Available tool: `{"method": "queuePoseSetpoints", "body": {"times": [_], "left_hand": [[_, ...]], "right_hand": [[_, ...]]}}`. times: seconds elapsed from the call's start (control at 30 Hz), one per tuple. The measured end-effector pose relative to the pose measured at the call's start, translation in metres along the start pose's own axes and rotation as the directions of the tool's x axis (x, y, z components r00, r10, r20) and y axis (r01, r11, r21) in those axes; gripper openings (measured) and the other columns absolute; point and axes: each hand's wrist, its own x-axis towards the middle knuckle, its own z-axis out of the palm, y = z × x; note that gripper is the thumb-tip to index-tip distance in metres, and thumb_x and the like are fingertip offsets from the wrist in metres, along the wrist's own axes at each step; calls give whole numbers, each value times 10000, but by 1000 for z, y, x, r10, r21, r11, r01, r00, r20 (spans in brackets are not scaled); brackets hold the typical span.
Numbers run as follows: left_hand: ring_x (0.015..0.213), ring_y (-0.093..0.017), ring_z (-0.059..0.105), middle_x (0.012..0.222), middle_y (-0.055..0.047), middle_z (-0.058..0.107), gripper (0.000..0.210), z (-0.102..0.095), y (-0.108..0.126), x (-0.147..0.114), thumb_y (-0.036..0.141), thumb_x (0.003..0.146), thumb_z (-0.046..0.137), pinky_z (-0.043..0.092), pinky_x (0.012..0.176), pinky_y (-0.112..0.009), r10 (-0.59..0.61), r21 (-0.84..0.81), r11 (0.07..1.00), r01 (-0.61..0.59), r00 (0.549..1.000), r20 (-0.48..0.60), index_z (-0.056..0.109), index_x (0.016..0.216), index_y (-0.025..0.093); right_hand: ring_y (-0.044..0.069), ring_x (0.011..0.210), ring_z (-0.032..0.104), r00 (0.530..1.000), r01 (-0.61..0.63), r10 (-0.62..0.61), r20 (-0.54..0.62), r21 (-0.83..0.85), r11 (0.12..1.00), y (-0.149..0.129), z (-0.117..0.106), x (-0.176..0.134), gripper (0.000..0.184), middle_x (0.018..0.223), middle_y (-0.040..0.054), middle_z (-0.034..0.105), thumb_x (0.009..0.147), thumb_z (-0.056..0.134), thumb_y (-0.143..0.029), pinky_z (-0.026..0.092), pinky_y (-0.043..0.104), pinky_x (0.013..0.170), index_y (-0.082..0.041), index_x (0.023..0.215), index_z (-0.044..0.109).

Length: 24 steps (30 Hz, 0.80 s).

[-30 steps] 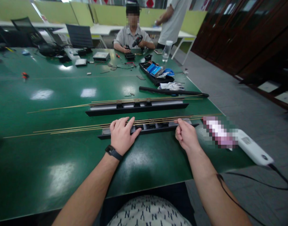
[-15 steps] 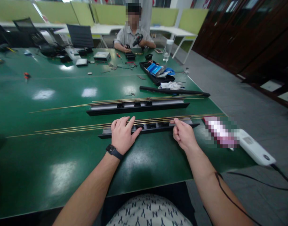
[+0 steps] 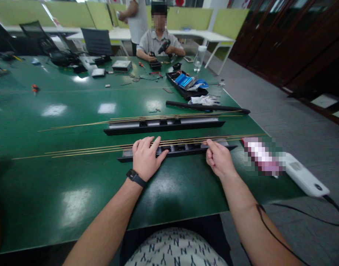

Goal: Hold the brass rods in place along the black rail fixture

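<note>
My left hand [image 3: 146,157] lies with fingers spread across a black rail [image 3: 186,151] and the thin brass-coloured rods [image 3: 103,149] along it. Its thumb stretches to the right over the rail; how firmly it presses is not visible. Near the rail's right end, my right hand [image 3: 219,159] is closed in a pinch at the rods. What sits between its fingertips is too small to make out. Small black brackets [image 3: 180,146] sit inside the rail between my hands. Several rods stick out far beyond the rail to the left.
Behind lies a second black rail [image 3: 164,127] with brackets and rods, then a long black bar [image 3: 186,104]. A black tray [image 3: 183,92] and gloves [image 3: 204,99] are farther back. To the right are a blurred phone-like object [image 3: 260,157] and white power bank [image 3: 305,173]. A co-worker [image 3: 160,42] holds a drill.
The view has shifted slightly, while both hands keep nearly the same position on the rail. Another person now stands behind the seated co-worker, and part of an arm shows at the left edge.
</note>
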Motion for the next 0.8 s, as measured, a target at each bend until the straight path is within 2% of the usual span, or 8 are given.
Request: {"method": "queuePoseSetpoints", "body": {"times": [0.17,0.4,0.6,0.8], "left_hand": [[1276,-322,590,1347,-143,677,496,1,0,0,532,983,598,352,1120,-513,-5,-18,1000,5,1000,0,654,1374,232],[1279,-325,586,1351,-141,676,500,1,-1,0,535,981,600,350,1121,-515,-3,-14,1000,3,1000,3,652,1376,234],[1279,-320,590,1351,-140,675,497,3,-2,-1,541,986,590,351,1124,-506,-2,-20,1000,2,1000,-10,652,1374,237],[1269,-323,591,1353,-142,676,498,2,-2,0,539,978,604,355,1120,-514,-6,-26,1000,6,1000,-6,657,1371,239]], "right_hand": [[50,272,322,997,32,-29,-73,35,999,0,-3,1,361,459,-79,486,826,823,-512,225,157,268,-202,881,647],[46,273,325,1000,-3,3,4,7,1000,-1,1,0,400,452,-76,489,794,851,-531,218,157,268,-186,888,670],[48,263,316,990,27,-16,-140,80,996,-5,-5,3,303,444,-80,483,841,788,-465,213,163,264,-193,864,657],[63,265,324,987,-26,31,-159,38,999,-20,-16,13,267,452,-55,515,841,785,-400,209,179,251,-209,782,608]]}}
